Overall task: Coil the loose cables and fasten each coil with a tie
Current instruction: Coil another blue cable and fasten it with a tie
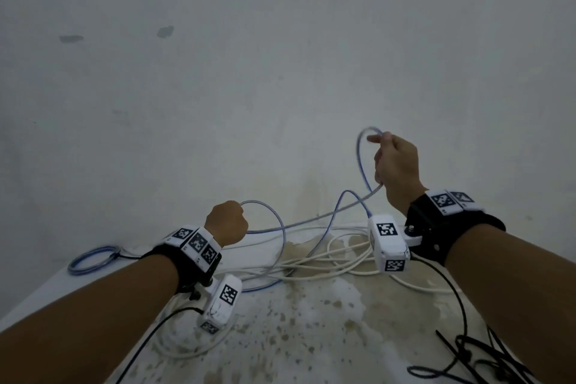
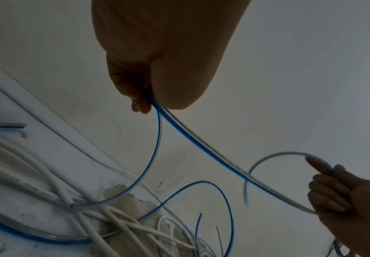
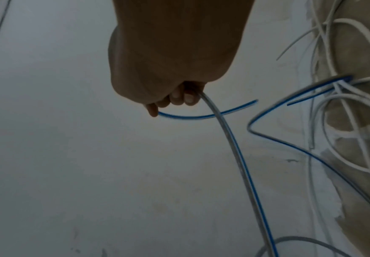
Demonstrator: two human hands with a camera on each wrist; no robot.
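A: Quick — what have your hands got?

B: Your left hand (image 1: 226,223), lower centre-left of the head view, is a closed fist round the blue-striped cable (image 1: 314,219); one loop curls off it to the right. Your right hand (image 1: 396,170), right of centre and raised higher, has its fingers curled on the same cable, with the index finger (image 1: 375,138) stretched out and a fresh arc bending over it.

A: Rest of that cable?

B: It spans between your fists, then drops onto the white table (image 1: 311,337) and runs through the white cables (image 1: 330,265) tangled mid-frame.

A: So which step?

B: Coiling, I'd say — early, one or two loops only. A finished blue coil (image 1: 92,260) lies at the table's far left edge; whether it's tied I can't tell.

A: Next?

B: Probably bring the right-hand arc over to your left fist and pinch it in with the loop there. Feed slack slowly — it may snag in the white tangle. The black ties (image 1: 486,358) wait at lower right for when you finish.
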